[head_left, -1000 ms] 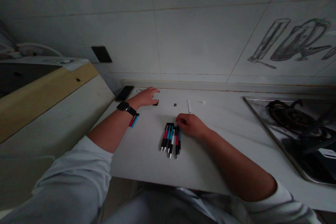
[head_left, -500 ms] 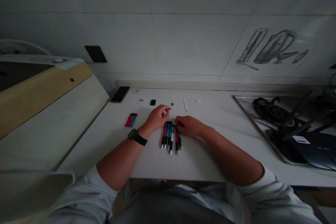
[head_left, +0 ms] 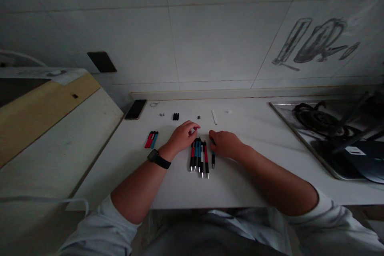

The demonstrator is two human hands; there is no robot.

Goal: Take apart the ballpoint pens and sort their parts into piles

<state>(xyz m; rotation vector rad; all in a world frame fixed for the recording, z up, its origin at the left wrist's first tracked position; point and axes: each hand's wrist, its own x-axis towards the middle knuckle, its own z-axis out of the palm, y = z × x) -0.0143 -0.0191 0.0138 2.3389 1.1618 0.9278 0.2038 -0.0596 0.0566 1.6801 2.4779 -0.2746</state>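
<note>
Pinching the top of a likely light, stiff pen [head_left: 213,161], right of the pen row [head_left: 199,156], the right hand [head_left: 226,143] might hold surer mid-barrel; the left hand [head_left: 181,136] sits nearby, fingers parted.

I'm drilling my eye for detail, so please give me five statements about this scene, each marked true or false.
1. The right hand holds a single pen apart from the pen group. True.
2. The dark phone lies on the stove. False: the dark phone lies on the counter, near its far left corner.
3. A watch is worn on the left arm. True.
4. The white strip lies left of the small black pieces. False: it lies to their right.
5. The red and blue pieces lie between the two hands. False: they lie to the left of the left hand.
</note>
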